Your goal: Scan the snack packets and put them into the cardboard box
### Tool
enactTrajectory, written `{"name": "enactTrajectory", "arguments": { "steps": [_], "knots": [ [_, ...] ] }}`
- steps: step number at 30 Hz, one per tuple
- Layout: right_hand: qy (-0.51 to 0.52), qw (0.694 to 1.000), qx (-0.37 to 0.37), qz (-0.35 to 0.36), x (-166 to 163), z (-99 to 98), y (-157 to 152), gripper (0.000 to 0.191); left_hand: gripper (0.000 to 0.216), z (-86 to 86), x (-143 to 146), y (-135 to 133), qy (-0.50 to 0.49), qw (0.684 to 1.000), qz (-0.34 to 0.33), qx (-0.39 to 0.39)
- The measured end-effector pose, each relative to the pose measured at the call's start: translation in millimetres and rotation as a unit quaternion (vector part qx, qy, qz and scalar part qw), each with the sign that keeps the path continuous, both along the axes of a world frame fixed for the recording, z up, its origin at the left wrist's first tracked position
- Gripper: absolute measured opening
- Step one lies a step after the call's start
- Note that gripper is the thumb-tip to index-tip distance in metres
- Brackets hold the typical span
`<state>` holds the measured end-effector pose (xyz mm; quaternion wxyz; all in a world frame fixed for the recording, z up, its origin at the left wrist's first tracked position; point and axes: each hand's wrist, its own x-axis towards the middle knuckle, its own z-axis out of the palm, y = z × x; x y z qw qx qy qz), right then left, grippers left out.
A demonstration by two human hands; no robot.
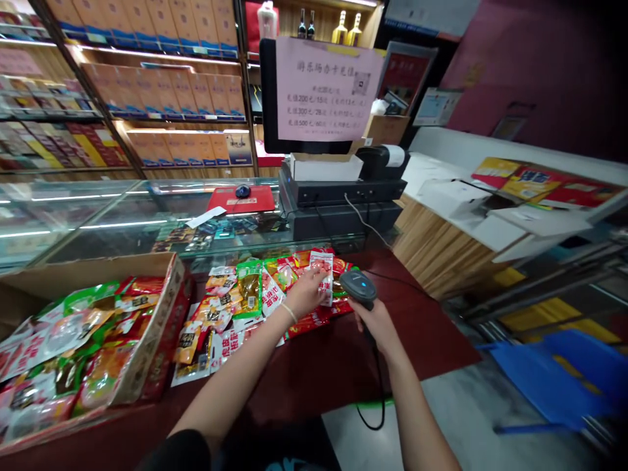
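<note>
My right hand (375, 324) is wrapped round the handle of a dark handheld barcode scanner (359, 286), whose cable hangs down past the counter's edge. Just left of the scanner head, my left hand (310, 291) has its fingers closed on a white and red snack packet (322, 263). Under and around that hand, several colourful snack packets lie spread over the dark red counter (304, 373). Among them are a green-edged packet (249, 288) and orange and white packets (216, 311). The lower part of the held packet is partly hidden by my fingers.
An open cardboard box (159, 333) full of similar packets stands on the left. Behind are a glass display counter (122, 219), a red mat (260, 199) with a mouse, and a monitor (269, 98) with a paper notice. A blue chair (544, 373) stands at right.
</note>
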<state>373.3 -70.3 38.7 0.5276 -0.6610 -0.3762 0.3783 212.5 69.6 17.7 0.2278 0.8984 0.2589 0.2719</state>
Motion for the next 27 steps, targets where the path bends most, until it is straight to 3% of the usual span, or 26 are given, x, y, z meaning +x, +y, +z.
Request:
{"name": "enactTrajectory", "arguments": {
  "steps": [3, 6, 10, 13, 16, 18, 20, 22, 24, 27],
  "knots": [
    [0.007, 1.0, -0.004, -0.015, 7, -1.3, -1, 0.039, 0.087, -23.6, 22, 1, 0.049, 0.999, 0.018, -0.003],
    [0.01, 1.0, -0.012, -0.024, 10, -1.1, 0, 0.04, 0.11, -33.7, 27, -3, 0.118, 0.992, 0.033, -0.001],
    [0.022, 0.999, -0.021, -0.023, 12, -3.3, 3, 0.04, 0.1, -28.7, 21, -3, 0.176, 0.984, 0.01, 0.011],
    [0.028, 0.999, -0.019, -0.023, 13, -6.2, 4, 0.039, 0.093, -18.7, 9, 2, 0.193, 0.98, -0.043, -0.002],
    [0.023, 0.999, -0.012, -0.02, 11, -7.2, 6, 0.039, 0.084, -6.9, -10, 5, 0.142, 0.982, -0.119, -0.028],
    [0.015, 1.0, -0.007, -0.022, 9, -6.3, 8, 0.04, 0.078, -0.1, -27, 6, 0.07, 0.988, -0.128, -0.056],
    [0.009, 1.0, -0.002, -0.023, 4, -4.8, 11, 0.041, 0.061, 3.2, -47, 7, -0.019, 0.995, -0.037, -0.092],
    [0.003, 1.0, 0.006, -0.017, -2, -3.3, 15, 0.041, 0.037, 1.1, -68, 10, -0.112, 0.977, 0.128, -0.129],
    [0.002, 1.0, 0.014, 0.001, -11, -2.7, 20, 0.04, 0.027, -6.9, -92, 15, -0.198, 0.927, 0.269, -0.17],
    [0.014, 0.999, 0.025, 0.014, -28, -3.4, 31, 0.038, 0.037, -26.6, -128, 24, -0.306, 0.846, 0.357, -0.25]
  ]
}}
